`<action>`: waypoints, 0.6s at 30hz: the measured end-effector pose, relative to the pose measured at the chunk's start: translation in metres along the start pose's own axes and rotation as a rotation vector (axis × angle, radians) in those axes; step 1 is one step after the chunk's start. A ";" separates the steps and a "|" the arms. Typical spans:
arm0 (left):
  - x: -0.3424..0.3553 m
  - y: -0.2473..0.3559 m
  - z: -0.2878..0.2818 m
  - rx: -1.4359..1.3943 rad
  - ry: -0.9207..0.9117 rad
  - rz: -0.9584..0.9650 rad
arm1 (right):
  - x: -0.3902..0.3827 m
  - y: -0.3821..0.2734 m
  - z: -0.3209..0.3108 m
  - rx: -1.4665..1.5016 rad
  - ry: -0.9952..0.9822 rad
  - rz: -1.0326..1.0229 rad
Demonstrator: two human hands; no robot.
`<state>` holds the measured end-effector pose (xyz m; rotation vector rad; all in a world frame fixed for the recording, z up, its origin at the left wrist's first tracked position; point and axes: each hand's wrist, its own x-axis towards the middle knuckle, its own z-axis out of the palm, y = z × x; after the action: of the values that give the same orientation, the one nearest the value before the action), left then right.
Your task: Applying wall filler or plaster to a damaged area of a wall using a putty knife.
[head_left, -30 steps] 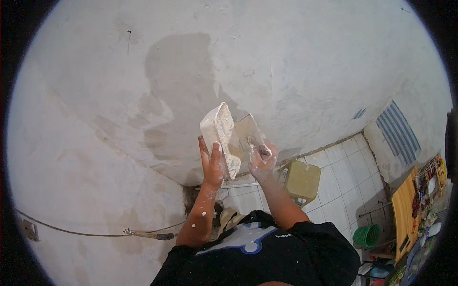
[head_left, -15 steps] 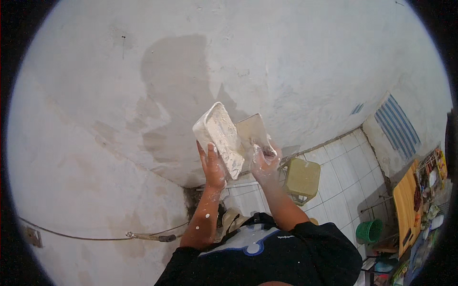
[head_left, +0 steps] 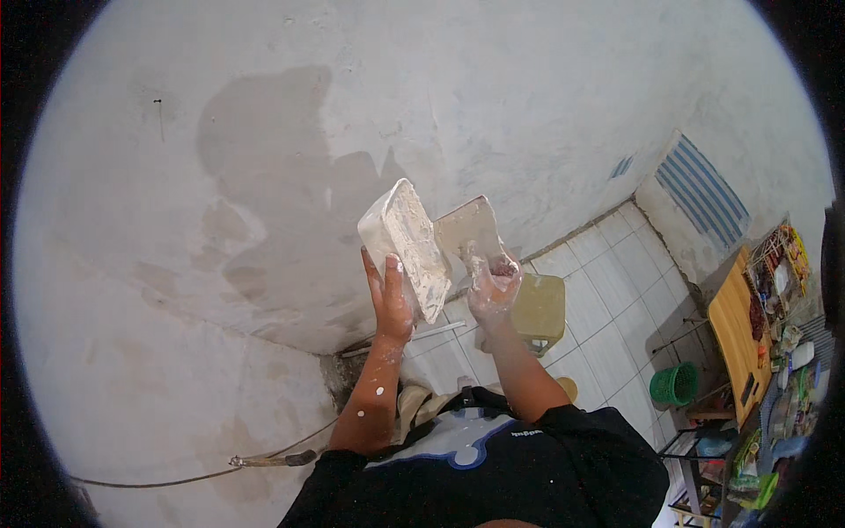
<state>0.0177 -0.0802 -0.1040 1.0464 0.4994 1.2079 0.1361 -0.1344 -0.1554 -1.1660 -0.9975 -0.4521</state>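
Observation:
My left hand [head_left: 390, 299] grips a white rectangular tub [head_left: 405, 246], tilted on its side, its inside coated with cream-coloured paste. Just right of it, my right hand [head_left: 495, 286] is wrapped round a flat, squarish scraper [head_left: 466, 229] smeared with the same paste; the blade's left edge is at the tub, though I cannot tell if they touch. Both hands and forearms are speckled with white.
Ahead is a patchy white wall [head_left: 528, 97]. Below stand an olive plastic stool [head_left: 539, 312] and a green basket [head_left: 675, 383] on white tiles [head_left: 616, 334]. A cluttered wooden table [head_left: 735, 321] is at right; a cable [head_left: 158, 484] runs along the left wall.
My view has turned, so the wall shadow and marks sit further left. The scraper is tilted a little differently and slightly higher; both hands keep their holds.

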 end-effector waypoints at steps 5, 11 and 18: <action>0.002 0.004 -0.002 0.027 -0.072 -0.003 | 0.028 -0.017 -0.001 0.162 0.014 0.068; 0.005 -0.003 -0.008 -0.025 -0.027 -0.061 | 0.026 -0.031 -0.004 0.275 -0.071 0.479; 0.001 0.009 0.005 0.006 -0.052 -0.008 | 0.012 -0.021 0.005 0.340 0.085 0.255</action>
<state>0.0173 -0.0815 -0.0934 1.0777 0.4666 1.1699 0.1243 -0.1359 -0.1339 -0.9412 -0.8016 -0.1205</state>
